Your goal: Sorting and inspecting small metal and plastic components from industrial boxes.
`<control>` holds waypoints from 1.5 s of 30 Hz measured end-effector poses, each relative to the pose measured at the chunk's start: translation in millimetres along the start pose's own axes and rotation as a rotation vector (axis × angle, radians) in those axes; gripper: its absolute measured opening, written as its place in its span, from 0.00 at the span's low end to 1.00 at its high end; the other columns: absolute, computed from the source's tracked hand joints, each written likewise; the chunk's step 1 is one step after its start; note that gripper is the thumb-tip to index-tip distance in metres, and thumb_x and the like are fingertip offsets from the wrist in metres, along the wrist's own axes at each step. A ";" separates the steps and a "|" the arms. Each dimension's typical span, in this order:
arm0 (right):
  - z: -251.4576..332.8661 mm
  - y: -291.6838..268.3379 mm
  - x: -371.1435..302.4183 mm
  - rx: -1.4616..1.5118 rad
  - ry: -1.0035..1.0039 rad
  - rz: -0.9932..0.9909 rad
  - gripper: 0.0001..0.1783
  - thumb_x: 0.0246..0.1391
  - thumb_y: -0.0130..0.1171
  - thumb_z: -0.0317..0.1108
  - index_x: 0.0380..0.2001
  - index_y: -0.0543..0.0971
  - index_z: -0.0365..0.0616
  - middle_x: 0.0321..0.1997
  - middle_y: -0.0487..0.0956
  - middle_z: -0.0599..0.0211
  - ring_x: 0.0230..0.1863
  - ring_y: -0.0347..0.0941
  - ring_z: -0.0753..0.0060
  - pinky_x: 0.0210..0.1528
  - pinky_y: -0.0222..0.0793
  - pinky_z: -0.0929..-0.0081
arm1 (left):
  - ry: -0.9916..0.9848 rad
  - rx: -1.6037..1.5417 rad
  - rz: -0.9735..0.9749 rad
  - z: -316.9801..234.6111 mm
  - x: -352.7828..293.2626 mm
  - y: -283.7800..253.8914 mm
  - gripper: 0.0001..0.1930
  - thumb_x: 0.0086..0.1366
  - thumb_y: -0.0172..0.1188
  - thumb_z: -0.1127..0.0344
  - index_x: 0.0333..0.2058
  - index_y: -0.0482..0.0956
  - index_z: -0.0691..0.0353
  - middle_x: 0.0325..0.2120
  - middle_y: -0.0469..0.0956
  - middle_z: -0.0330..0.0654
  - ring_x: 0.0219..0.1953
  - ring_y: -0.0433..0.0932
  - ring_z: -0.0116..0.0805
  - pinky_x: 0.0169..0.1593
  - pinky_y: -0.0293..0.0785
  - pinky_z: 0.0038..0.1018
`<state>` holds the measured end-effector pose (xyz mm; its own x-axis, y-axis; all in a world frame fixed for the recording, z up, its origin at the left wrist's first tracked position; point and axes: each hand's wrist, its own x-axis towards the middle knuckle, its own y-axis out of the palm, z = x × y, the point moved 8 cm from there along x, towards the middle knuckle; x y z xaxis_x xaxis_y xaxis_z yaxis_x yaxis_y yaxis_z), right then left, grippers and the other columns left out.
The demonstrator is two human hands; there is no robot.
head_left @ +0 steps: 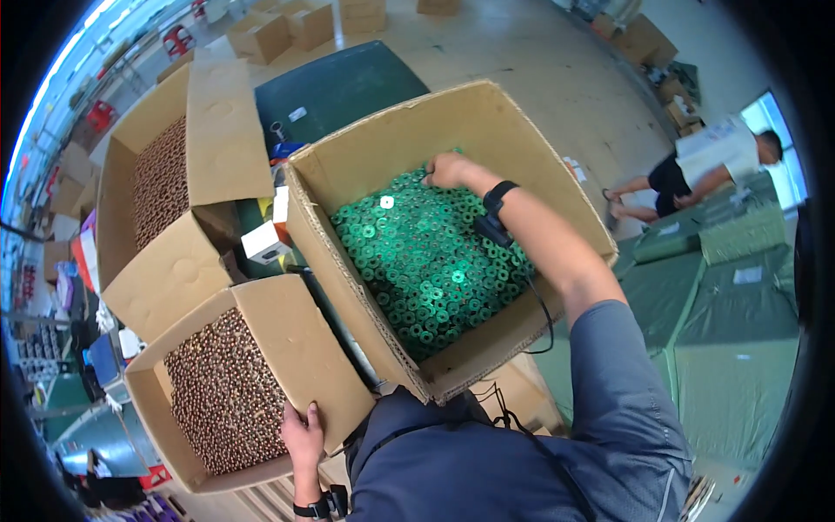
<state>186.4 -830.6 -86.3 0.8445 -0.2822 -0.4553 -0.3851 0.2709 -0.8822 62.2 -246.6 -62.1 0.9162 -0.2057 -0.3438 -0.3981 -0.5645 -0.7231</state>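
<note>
My right hand (452, 169) reaches into the large cardboard box (513, 122), near its far wall. Its fingers are curled together just over a heap of small green ring-shaped pieces (417, 252); what they hold, if anything, is hidden. One white round piece (387, 202) lies on the heap. At the lower left, my left hand (303, 439) is closed on the near edge of a smaller cardboard box (304, 348), with fingertips beside the beads. Many small, shiny brown beads (228, 391) fill that box.
Another open box (230, 130) with brown pieces stands at far left. A small white box (263, 244) lies between the cartons. Behind is a dark green covered surface (339, 91). Green-wrapped stacks (731, 322) stand at right, near another person (709, 161). A cable hangs from my right wrist.
</note>
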 end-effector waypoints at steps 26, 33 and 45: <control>88.8 105.0 64.7 0.070 -0.037 -0.503 0.17 0.57 0.63 0.44 0.42 0.81 0.44 0.50 0.77 0.55 0.52 0.75 0.51 0.49 0.77 0.56 | -0.018 0.225 -0.270 -2.7 -10.6 10.5 0.16 0.65 0.57 0.66 0.48 0.70 0.70 0.32 0.78 0.62 0.33 0.78 0.64 0.38 0.75 0.51; 92.8 100.9 74.2 0.084 -0.163 -0.524 0.17 0.54 0.66 0.41 0.44 0.79 0.44 0.48 0.78 0.55 0.52 0.74 0.49 0.51 0.75 0.56 | 0.001 0.232 -0.288 -4.8 -10.5 9.5 0.16 0.66 0.56 0.66 0.47 0.70 0.69 0.30 0.77 0.63 0.33 0.78 0.65 0.38 0.74 0.52; 89.8 104.3 83.2 0.028 -0.126 -0.500 0.15 0.53 0.65 0.41 0.40 0.82 0.44 0.46 0.80 0.54 0.51 0.76 0.48 0.51 0.76 0.54 | 0.040 0.188 -0.327 -2.4 -13.1 8.8 0.14 0.66 0.58 0.64 0.44 0.69 0.68 0.29 0.78 0.63 0.33 0.79 0.65 0.37 0.75 0.50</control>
<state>249.9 -743.3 -205.4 0.9616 -0.2714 0.0412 0.0862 0.1560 -0.9840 46.9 -250.8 -62.6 0.9958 -0.0721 -0.0558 -0.0823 -0.4497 -0.8894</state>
